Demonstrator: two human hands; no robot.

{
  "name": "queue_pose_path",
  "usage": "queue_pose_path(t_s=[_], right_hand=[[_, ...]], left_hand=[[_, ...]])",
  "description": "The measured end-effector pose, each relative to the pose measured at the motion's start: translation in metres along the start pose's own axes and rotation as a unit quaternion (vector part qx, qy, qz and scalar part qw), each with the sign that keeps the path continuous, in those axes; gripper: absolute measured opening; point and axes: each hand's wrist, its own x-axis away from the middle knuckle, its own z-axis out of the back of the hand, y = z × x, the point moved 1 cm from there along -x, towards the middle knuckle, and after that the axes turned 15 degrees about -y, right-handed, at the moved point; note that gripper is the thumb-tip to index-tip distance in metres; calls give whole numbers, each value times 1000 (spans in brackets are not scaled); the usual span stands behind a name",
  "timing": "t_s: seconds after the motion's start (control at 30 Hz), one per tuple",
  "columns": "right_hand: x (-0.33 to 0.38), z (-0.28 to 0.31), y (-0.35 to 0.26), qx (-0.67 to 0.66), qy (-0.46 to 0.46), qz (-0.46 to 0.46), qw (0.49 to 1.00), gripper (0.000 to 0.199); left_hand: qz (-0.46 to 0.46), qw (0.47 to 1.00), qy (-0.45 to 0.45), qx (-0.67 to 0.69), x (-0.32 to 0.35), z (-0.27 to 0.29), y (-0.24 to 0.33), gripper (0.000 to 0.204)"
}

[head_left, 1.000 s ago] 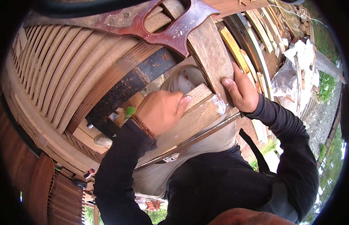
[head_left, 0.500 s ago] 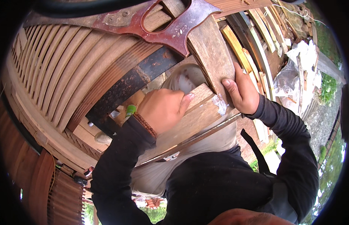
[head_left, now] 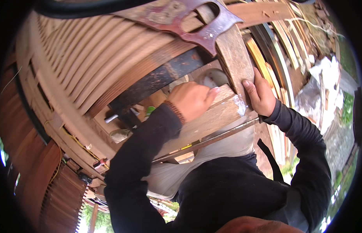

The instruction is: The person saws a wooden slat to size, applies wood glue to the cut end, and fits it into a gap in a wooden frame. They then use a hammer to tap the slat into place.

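My left hand (head_left: 190, 100) is closed over a wooden beam (head_left: 196, 126) that lies slantwise in front of me, thumb along its top. My right hand (head_left: 260, 93) wraps the end of a second wooden piece (head_left: 238, 54), which meets the beam at a corner. A whitish smear, perhaps glue, marks the wood at this joint. Across the top lies a handsaw with a worn reddish wooden handle (head_left: 223, 29), partly over the second piece. Its blade is mostly out of sight.
A dark, rusty metal bar (head_left: 150, 79) runs beyond my left hand, beside a slatted wooden panel (head_left: 87, 58). Timber strips (head_left: 260, 54) and crumpled clear plastic sheeting (head_left: 319, 85) lie to the right. A thin metal edge (head_left: 227, 134) crosses near my lap.
The whole scene has shifted rightward in the view, with slight blur. Both hands keep their hold on the wood, and the saw still lies across the top.
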Motion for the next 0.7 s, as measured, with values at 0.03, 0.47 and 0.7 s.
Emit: queue_pose_path(t_s=[0.03, 0.47, 0.7], right_hand=[[2, -2, 1, -5, 5, -1, 1000, 53], [-9, -2, 26, -21, 43, 23, 999, 55], [-13, -6, 21, 18, 94, 25, 995, 67]], left_hand=[[31, 998, 25, -39, 4, 1, 9, 39], [-233, 907, 215, 277, 174, -76, 159, 8], [-611, 652, 61, 444, 199, -80, 224, 25]])
